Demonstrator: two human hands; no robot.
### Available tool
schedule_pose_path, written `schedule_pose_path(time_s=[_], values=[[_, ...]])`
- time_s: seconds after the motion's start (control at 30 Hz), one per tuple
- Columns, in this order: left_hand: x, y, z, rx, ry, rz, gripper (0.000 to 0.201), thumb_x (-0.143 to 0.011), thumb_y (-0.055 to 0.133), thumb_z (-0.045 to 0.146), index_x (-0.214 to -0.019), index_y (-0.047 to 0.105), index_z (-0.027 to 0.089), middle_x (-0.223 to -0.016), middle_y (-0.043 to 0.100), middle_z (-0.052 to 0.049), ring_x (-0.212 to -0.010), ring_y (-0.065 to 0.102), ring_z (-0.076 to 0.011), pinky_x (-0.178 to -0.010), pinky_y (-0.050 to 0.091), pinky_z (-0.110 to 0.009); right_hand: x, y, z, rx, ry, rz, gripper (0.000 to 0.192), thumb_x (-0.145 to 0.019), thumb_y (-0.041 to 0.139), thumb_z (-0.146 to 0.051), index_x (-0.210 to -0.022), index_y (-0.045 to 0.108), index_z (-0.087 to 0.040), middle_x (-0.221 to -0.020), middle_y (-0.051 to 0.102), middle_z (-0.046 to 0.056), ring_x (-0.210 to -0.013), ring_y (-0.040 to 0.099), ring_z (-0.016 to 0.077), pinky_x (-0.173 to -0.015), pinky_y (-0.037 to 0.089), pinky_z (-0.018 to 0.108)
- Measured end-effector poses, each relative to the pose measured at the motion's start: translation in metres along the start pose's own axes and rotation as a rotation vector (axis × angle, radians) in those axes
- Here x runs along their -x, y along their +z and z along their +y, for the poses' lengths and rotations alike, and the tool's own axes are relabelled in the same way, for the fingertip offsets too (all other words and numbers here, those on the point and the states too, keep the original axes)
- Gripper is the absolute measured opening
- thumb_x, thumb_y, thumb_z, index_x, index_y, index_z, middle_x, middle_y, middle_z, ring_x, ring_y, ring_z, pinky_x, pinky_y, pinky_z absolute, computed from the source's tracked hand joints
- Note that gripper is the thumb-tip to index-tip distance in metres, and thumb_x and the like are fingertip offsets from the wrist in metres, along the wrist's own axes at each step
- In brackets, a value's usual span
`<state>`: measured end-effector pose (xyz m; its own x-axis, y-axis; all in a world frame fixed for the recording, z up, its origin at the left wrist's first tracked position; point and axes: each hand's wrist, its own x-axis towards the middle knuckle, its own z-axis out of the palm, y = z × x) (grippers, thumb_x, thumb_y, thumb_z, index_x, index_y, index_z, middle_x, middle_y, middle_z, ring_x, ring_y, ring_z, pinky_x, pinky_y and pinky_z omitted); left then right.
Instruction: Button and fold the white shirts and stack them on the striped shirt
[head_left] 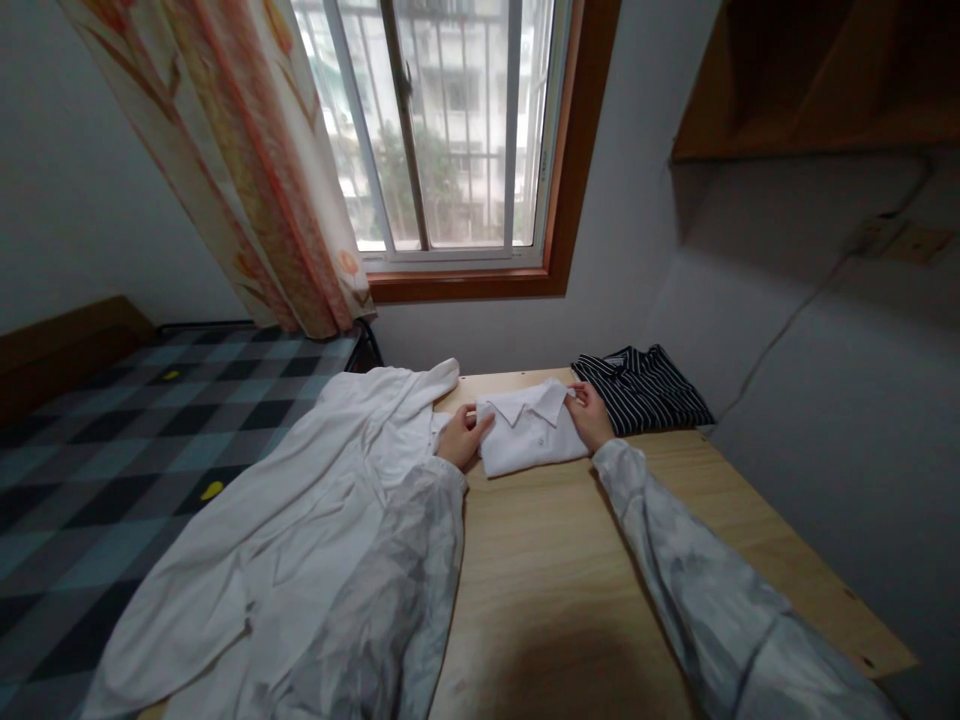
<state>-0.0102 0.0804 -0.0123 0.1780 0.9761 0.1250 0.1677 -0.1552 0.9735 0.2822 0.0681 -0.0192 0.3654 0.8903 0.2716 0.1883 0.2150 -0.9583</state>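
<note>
While the folded white shirt (529, 438) lies flat on the worktop (555, 560), the left hand (459, 436) and right hand (591, 415) press its two sides, each grip closed on cloth to keep it neat.

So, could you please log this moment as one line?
left hand: on folded white shirt left edge | right hand: at its collar side | striped shirt: folded beside | white garment: unfolded, left

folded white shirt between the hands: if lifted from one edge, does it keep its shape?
Probably not. The folded white shirt looks like thin soft cloth, so it would likely sag and unfold. It seems light, and should slide easily on the smooth wooden table. Left hand and right hand hold opposite sides.
</note>
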Motion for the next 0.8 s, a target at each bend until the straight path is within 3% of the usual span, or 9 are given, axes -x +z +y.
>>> schedule_pose_path(time_s=[0.17,0.27,0.33,0.4,0.5,0.63,0.8], values=[[0.008,-0.003,0.008,-0.039,-0.029,-0.061,0.035,-0.083,0.082,0.040,-0.103,0.060,0.023,-0.110,0.082,-0.008,-0.099,0.078,-0.0247,-0.086,0.059,-0.035,0.012,-0.010,0.019,0.132,0.026,-0.074,0.042,-0.085,0.065,-0.057,-0.111,0.065,-0.024,-0.107,0.078,0.010,-0.100,0.072,0.0284,-0.086,0.057,0.039],[0.005,-0.005,0.005,-0.032,-0.018,-0.120,0.029,-0.081,0.079,0.033,-0.097,0.056,0.023,-0.107,0.081,-0.005,-0.099,0.076,-0.0220,-0.086,0.058,-0.032,0.024,-0.022,0.024,0.299,-0.113,-0.104,0.026,-0.086,0.060,-0.047,-0.096,0.066,-0.023,-0.097,0.075,0.008,-0.094,0.068,0.0263,-0.086,0.054,0.037],[0.003,-0.010,0.001,-0.066,0.024,-0.172,0.024,-0.084,0.074,0.034,-0.096,0.056,0.023,-0.100,0.079,-0.002,-0.092,0.074,-0.0199,-0.081,0.056,-0.030,0.028,-0.027,0.023,0.385,-0.199,-0.133,0.017,-0.082,0.059,-0.040,-0.084,0.064,-0.024,-0.090,0.071,0.007,-0.092,0.064,0.0266,-0.088,0.052,0.039],[0.002,-0.015,0.000,-0.174,0.093,-0.199,0.019,-0.090,0.067,0.036,-0.097,0.055,0.024,-0.091,0.075,0.000,-0.081,0.071,-0.0177,-0.073,0.051,-0.027,0.031,-0.029,0.019,0.406,-0.271,-0.157,0.014,-0.081,0.060,-0.037,-0.084,0.064,-0.024,-0.092,0.070,0.008,-0.095,0.063,0.0271,-0.092,0.051,0.040],[0.003,-0.021,0.002,-0.419,0.182,-0.170,0.013,-0.100,0.057,0.038,-0.103,0.053,0.025,-0.076,0.067,0.003,-0.069,0.065,-0.0175,-0.067,0.043,-0.026,0.034,-0.030,0.010,0.393,-0.328,-0.220,0.016,-0.091,0.057,-0.039,-0.093,0.063,-0.024,-0.095,0.070,0.007,-0.094,0.063,0.0256,-0.088,0.051,0.037],[0.002,-0.021,0.005,-0.560,0.196,-0.104,0.014,-0.107,0.047,0.039,-0.115,0.049,0.026,-0.071,0.063,0.003,-0.068,0.065,-0.0221,-0.066,0.038,-0.029,0.031,-0.030,0.003,0.328,-0.201,-0.323,0.025,-0.102,0.051,-0.050,-0.104,0.059,-0.027,-0.081,0.071,0.001,-0.072,0.063,0.0219,-0.066,0.046,0.031],[0.003,-0.015,0.001,-0.521,0.113,0.074,0.020,-0.110,0.042,0.040,-0.121,0.049,0.026,-0.076,0.069,-0.002,-0.076,0.071,-0.0267,-0.069,0.040,-0.031,0.017,-0.019,0.005,0.226,-0.062,-0.318,0.037,-0.090,0.066,-0.062,-0.098,0.056,-0.028,-0.073,0.071,-0.001,-0.061,0.061,0.0205,-0.056,0.040,0.028]])
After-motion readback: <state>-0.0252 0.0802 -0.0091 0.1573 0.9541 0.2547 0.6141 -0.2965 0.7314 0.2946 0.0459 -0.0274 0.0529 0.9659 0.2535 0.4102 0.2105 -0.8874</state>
